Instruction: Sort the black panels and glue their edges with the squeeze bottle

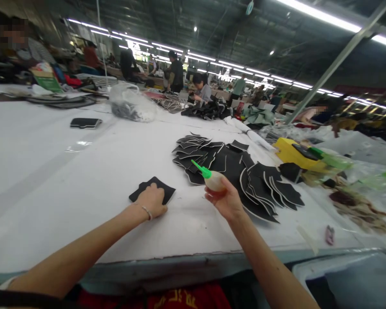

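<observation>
- Green-tipped bottle (215, 181) is in the grip of the right hand (227, 199), above the desk (99, 189).
- Left hand (152, 201) rests on one black piece (169, 192); whether its grip is closed, I cannot tell.
- Beyond the bottle, many overlapped sheets (230, 165) lie, also black.

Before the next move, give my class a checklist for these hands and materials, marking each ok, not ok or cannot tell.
1. Left hand on the black piece: ok, resting on it.
2. Bottle in the right hand: ok, gripped.
3. Green nozzle directed at that piece: not ok, its tip points away.
4. Nozzle opening unblocked: cannot tell, too small.
5. Pile of black pieces neatly squared: not ok, spread and overlapping.
</observation>
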`<state>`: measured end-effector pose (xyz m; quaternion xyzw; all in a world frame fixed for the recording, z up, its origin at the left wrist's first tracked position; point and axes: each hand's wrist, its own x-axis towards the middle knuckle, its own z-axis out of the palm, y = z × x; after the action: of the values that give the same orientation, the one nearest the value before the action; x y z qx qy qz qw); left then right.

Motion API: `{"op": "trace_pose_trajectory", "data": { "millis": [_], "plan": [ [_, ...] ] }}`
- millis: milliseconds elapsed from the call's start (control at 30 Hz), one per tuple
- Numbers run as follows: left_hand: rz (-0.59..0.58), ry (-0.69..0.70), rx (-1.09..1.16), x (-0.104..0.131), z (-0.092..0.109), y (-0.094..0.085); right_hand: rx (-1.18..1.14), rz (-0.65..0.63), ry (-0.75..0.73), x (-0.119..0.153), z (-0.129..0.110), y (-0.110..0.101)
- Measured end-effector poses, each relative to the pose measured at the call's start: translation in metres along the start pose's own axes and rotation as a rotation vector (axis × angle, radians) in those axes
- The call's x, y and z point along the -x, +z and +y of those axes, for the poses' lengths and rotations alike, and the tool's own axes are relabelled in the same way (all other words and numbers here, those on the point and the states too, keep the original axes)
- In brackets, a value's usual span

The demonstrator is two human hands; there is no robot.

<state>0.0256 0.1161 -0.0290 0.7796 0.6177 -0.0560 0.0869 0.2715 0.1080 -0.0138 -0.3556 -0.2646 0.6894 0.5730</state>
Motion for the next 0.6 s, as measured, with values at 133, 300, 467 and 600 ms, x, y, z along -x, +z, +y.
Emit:
{"op": "trace_pose_trajectory", "data": {
  "millis": [133, 300, 467, 600],
  "plan": [
    [0.074, 0.008, -0.036, -0.001, -0.003, 0.004, 0.172, 0.057, -0.153, 0.005, 0.001, 0.004],
    [0.086, 0.120, -0.007, -0.003, -0.016, 0.005, 0.258, 0.053, -0.204, 0.007, 0.005, 0.005],
    [0.109, 0.150, -0.007, -0.005, -0.019, 0.005, 0.346, 0.041, -0.321, 0.009, 0.011, 0.015],
    [0.092, 0.146, 0.098, -0.006, -0.019, 0.009, 0.503, 0.003, -0.481, 0.009, 0.013, 0.020]
  ]
}}
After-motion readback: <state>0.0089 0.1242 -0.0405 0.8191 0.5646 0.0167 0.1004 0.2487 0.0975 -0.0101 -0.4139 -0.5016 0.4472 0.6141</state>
